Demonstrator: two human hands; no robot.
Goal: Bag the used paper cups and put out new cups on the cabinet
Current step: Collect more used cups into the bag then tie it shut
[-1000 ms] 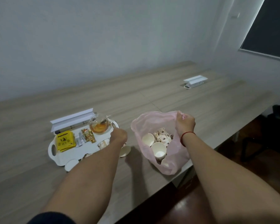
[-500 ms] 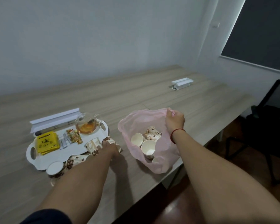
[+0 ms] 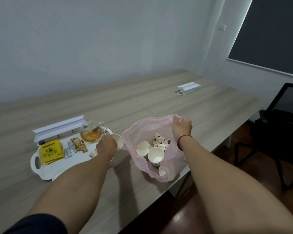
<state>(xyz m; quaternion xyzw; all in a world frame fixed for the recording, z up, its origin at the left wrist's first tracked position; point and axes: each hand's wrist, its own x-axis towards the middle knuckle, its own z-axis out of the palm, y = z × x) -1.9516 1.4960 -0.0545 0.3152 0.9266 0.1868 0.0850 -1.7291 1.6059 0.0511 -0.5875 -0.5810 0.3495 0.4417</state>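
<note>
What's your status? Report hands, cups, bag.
Left hand holds paper cup beside pink bag. Right hand holds bag's rim open. Nothing between.

- The left hand (image 3: 107, 147) hides its own fingers and most of the cup (image 3: 117, 141) it holds.
- The left forearm covers the near right part of the tray (image 3: 35, 163); only slivers of two cups show beside the arm.
- The print on the yellow box (image 3: 52, 151) is too small to read.
- The bag (image 3: 142, 132) veils the lowest cup inside it.
- The right edge of the picture cuts off the chair (image 3: 277, 132).
- The table (image 3: 159, 102) runs off the left edge.
</note>
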